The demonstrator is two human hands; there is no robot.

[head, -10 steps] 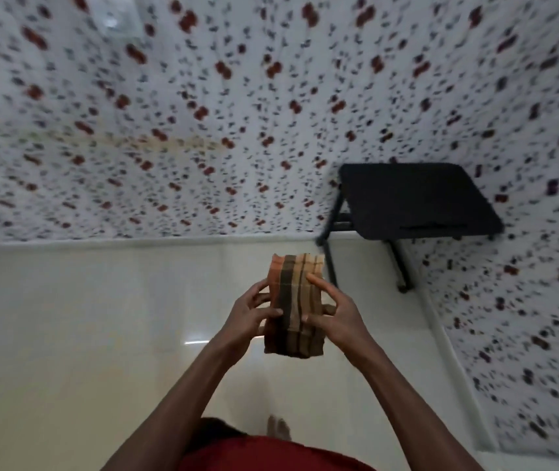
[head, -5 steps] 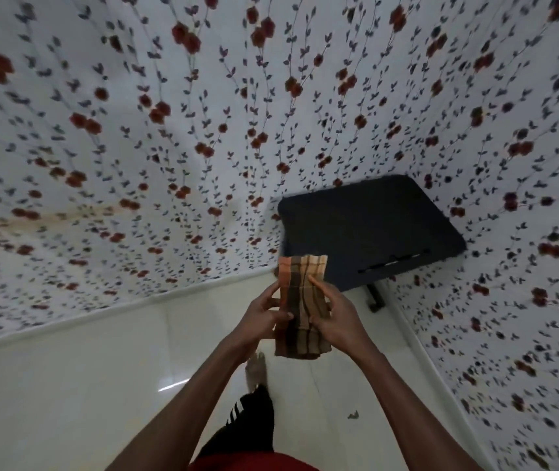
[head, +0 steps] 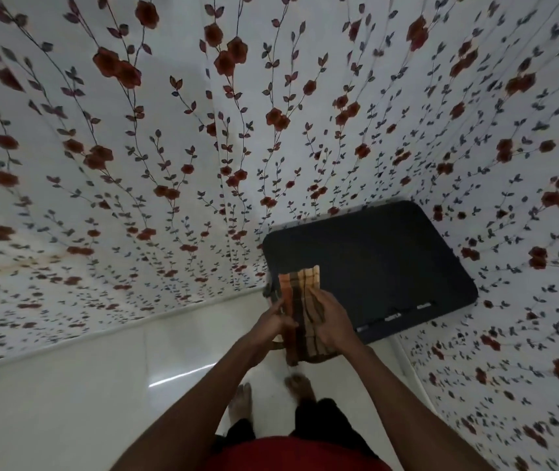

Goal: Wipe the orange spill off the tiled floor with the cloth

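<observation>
1. Frame centre: left hand point(head: 273, 322) and right hand point(head: 330, 321) both grip the folded cloth point(head: 300, 300) above the floor point(head: 67, 385).
2. No orange spill visible; best locate it, then press flat.

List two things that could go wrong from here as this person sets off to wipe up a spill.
1. The glossy floor reflects light and the feet are bare, so a wet patch could cause a slip; no orange spill shows here.
2. Both the left hand and right hand hold the folded cloth, leaving neither free to steady against the black table close ahead.
</observation>
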